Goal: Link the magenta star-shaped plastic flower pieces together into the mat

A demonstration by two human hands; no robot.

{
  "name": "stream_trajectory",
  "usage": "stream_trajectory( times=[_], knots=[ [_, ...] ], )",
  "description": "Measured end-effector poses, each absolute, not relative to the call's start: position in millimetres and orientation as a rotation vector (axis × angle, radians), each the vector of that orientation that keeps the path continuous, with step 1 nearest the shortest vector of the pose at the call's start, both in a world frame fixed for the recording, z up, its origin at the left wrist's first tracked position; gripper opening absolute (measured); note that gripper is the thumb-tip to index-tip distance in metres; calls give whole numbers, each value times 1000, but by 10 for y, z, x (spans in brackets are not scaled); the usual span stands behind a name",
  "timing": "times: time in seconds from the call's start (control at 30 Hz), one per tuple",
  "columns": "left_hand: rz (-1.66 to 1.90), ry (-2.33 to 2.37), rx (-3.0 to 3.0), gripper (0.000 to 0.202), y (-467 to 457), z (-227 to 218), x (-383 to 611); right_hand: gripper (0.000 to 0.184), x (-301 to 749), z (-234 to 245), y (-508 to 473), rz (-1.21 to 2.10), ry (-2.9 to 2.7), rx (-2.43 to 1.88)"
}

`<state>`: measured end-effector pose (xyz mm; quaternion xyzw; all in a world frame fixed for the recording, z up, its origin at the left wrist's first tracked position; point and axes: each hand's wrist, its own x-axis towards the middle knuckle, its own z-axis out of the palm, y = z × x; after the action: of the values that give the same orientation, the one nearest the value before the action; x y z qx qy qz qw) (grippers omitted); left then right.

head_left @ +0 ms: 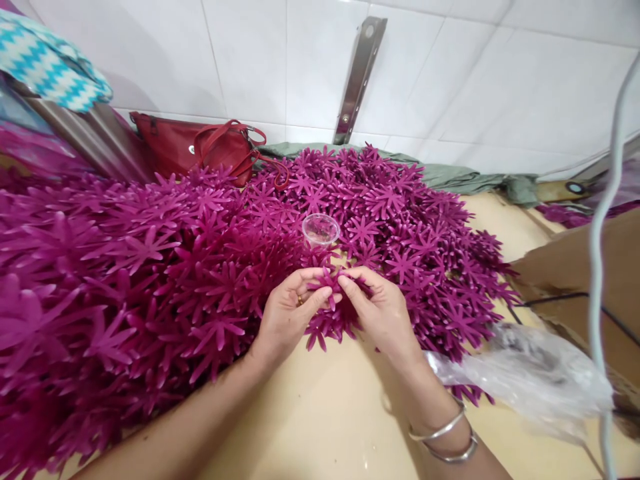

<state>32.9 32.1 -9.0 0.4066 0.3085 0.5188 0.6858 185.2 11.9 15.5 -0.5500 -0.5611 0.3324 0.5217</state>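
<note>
Between my two hands is a small magenta artificial flower (327, 283) with narrow, pointed petals. Thumb and fingers of my left hand (294, 303) pinch its left side; a ring shows on one finger. My right hand (376, 303) grips the opposite side with thumb and forefinger. Fingertips partly cover the flower's middle. Just beyond the hands, a clear plastic cup (321, 230) stands among the flowers; what it holds is too small to tell. A large heap of the same magenta flowers (165, 280) spreads left, behind and right of my hands.
A red handbag (190, 147) leans by the white tiled wall (250, 60). Clear plastic bags (530, 373) and a cardboard box (585, 273) are at the right, with a pale cable (597, 253) hanging before them. The tabletop (310, 413) is pale yellow.
</note>
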Motion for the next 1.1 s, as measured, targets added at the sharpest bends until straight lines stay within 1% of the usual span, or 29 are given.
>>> stream_trajectory(
  times=[0.1, 0.2, 0.3, 0.37, 0.43, 0.53, 0.6, 0.67, 0.73, 0.87, 0.9, 0.93, 1.03, 1.1],
  knots=[
    [1172, 728, 913, 26, 337, -102, 321, 16, 1852, 185, 101, 668, -1315, -1368],
    [1191, 745, 893, 20, 346, -90, 327, 19, 1915, 209, 104, 608, -1214, -1443],
    [1170, 766, 955, 13, 322, -61, 336, 18, 1980, 197, 130, 553, -1202, -1484],
    [1148, 797, 1087, 8, 287, -36, 322, 14, 1995, 159, 149, 431, -1291, -1483],
    [1115, 814, 1223, 5, 244, -7, 288, 13, 1991, 112, 160, 230, -1429, -1488],
    [1019, 752, 1306, 11, 182, 40, 222, 20, 1967, 75, 153, -41, -1611, -1521],
    [945, 724, 1396, 20, 152, 67, 198, 25, 1943, 98, 146, -112, -1713, -1522],
    [908, 743, 1578, 27, 135, 86, 201, 25, 1911, 149, 161, -79, -1850, -1491],
    [925, 778, 1792, 30, 127, 91, 222, 27, 1870, 198, 214, 5, -2035, -1482],
    [1026, 785, 2050, 34, 119, 73, 249, 39, 1788, 199, 388, 59, -2303, -1651],
    [1035, 796, 2050, 35, 118, 70, 246, 38, 1777, 182, 424, 54, -2307, -1694],
    [1042, 817, 2029, 34, 117, 71, 239, 35, 1774, 164, 450, 58, -2288, -1717],
    [1115, 887, 1950, 24, 122, 91, 212, 13, 1825, 126, 463, 129, -2176, -1655],
    [1205, 909, 1937, 18, 135, 100, 200, 6, 1905, 126, 439, 186, -2072, -1552]
  ],
)
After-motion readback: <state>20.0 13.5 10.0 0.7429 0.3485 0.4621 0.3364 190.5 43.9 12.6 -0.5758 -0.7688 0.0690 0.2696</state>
